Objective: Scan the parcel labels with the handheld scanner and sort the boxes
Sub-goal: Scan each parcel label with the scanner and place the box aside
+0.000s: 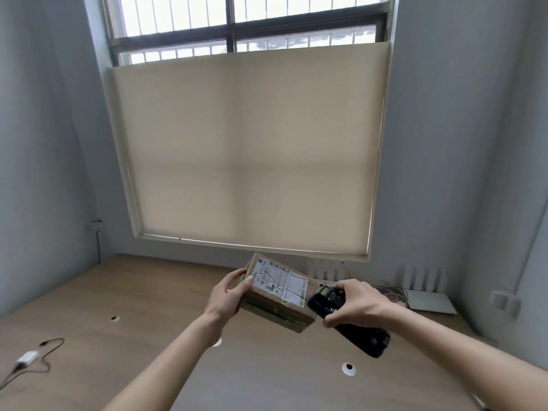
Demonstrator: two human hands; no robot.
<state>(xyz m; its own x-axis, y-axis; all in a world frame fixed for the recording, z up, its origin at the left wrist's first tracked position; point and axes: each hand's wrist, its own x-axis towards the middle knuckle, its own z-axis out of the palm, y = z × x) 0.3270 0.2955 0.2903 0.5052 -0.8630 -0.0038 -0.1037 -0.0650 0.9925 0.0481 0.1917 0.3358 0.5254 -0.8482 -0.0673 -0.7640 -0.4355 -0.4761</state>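
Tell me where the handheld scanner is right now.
In the head view the handheld scanner is right of centre, gripped by the right hand above the table, its head beside the labelled box the left hand holds.

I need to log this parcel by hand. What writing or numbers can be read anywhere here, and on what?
"507 N705 A68", roughly, on the white label of the cardboard box.
Barcode and small print on that label: too blurred to read.
Scanner screen: unreadable.

Daylight came thru the window top, blown out w/ glare; blind glowed softly. Room was evenly lit, shadows faint. Wide-angle bent the walls at edges; slight overall blur.
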